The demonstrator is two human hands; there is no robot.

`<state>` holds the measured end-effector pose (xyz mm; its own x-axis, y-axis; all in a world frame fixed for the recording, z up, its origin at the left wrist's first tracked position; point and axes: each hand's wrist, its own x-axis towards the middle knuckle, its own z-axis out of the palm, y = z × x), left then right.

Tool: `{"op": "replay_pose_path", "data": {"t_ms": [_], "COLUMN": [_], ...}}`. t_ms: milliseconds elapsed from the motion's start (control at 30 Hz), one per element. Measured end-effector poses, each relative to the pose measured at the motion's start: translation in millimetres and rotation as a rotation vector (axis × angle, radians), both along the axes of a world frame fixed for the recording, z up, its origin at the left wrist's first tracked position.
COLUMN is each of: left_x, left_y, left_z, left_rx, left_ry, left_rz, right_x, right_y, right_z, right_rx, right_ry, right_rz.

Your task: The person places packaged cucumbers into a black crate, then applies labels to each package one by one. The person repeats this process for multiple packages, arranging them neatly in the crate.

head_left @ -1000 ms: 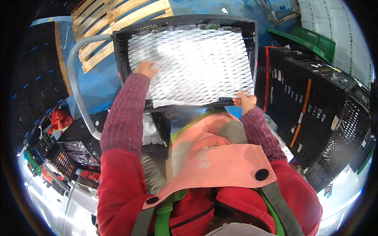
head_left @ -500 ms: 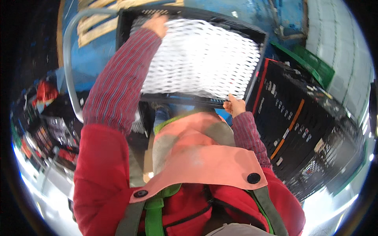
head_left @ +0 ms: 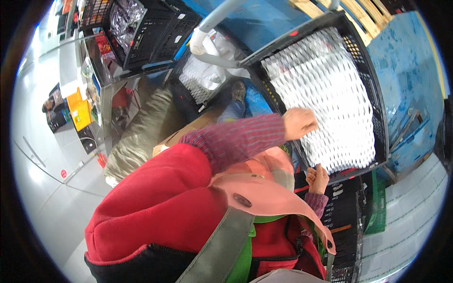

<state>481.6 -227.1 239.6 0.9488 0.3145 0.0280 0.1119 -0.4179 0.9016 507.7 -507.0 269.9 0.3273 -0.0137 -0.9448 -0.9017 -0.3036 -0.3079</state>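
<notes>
A black plastic crate (head_left: 380,101) stands before me, tilted in the picture, lined with a white slit mesh sheet (head_left: 330,99). My left hand (head_left: 299,123) is over the crate's near side, its fingers curled at the sheet's edge; what they hold, if anything, I cannot make out. At the near right corner, my right hand (head_left: 317,179) has its fingers bent together by the rim and the sheet's edge, and their grip is hard to see. A strip of red shows under the sheet near that corner.
A grey tubular handle (head_left: 214,21) rises at the crate's far left. Further left is another black crate (head_left: 196,70) with white mesh. Beside it lies a greenish-grey sack (head_left: 141,127). Stacked black crates (head_left: 342,207) and a green crate (head_left: 376,207) stand at right; a wooden pallet (head_left: 363,16) lies beyond.
My view has turned left, so the crate now appears further right. My left hand has come from the crate's far left corner to its near side. The right hand stays at the near right corner.
</notes>
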Motion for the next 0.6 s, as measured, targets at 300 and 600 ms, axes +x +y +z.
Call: {"op": "replay_pose_path", "data": {"t_ms": [300,600], "left_x": [-213,-312], "left_y": [54,140], "left_z": [-35,-194], "left_rx": [-0.285,-1.073], "left_ry": [0.781,0.525], "left_rz": [0.503,1.389], "right_x": [-40,-135], "right_y": [152,359], "right_z": [-30,-155], "right_rx": [0.159,0.255], "right_ry": [-0.078,-0.036], "right_rz": [0.731,1.017]}}
